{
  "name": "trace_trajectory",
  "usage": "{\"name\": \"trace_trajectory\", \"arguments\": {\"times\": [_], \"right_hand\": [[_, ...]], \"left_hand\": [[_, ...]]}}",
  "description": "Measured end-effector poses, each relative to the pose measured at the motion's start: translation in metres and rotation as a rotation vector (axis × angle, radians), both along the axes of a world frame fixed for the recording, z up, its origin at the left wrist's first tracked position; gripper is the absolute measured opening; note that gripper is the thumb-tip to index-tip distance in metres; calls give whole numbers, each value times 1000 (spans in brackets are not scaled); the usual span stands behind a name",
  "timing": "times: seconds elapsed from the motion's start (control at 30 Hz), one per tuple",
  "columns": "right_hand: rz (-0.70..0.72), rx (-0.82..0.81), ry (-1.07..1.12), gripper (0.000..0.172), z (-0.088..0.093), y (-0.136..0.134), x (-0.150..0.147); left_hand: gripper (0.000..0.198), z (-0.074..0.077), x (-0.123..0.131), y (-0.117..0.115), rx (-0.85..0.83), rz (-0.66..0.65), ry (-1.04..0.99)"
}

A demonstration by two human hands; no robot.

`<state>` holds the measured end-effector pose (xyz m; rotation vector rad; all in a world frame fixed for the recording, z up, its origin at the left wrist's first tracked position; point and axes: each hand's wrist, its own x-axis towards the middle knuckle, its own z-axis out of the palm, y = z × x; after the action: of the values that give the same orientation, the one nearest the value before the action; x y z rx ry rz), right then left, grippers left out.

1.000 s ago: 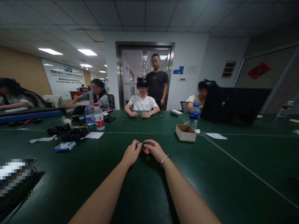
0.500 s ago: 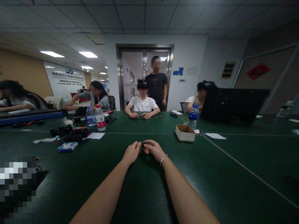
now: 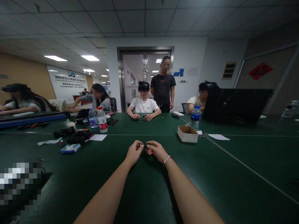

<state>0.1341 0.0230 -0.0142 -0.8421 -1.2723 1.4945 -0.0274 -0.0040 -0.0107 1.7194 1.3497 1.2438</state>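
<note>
The small held object (image 3: 146, 145) was black, the bracelet (image 3: 166, 160) silver, the table (image 3: 98, 169) dark green, the box (image 3: 187, 137) off-white outside and brown within, and the rightmost bottle's cap (image 3: 197, 107) blue.

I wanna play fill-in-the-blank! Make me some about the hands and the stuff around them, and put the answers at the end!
1. The left hand and right hand are near each other over a table coloured ____.
2. The right hand pinches a small dark item, and a silver bracelet circles that hand's ____.
3. The bottle just behind the open box has a cap coloured ____.
4. The diamond-shaped decoration is mostly ____.

Missing words: green; wrist; blue; red.
</note>
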Motion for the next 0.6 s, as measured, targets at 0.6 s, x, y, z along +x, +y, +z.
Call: {"name": "trace_trajectory", "arguments": {"times": [0.6], "right_hand": [[6, 10, -34, 24, 0, 1, 0]], "left_hand": [[41, 2, -2, 0, -132, -33, 49]]}}
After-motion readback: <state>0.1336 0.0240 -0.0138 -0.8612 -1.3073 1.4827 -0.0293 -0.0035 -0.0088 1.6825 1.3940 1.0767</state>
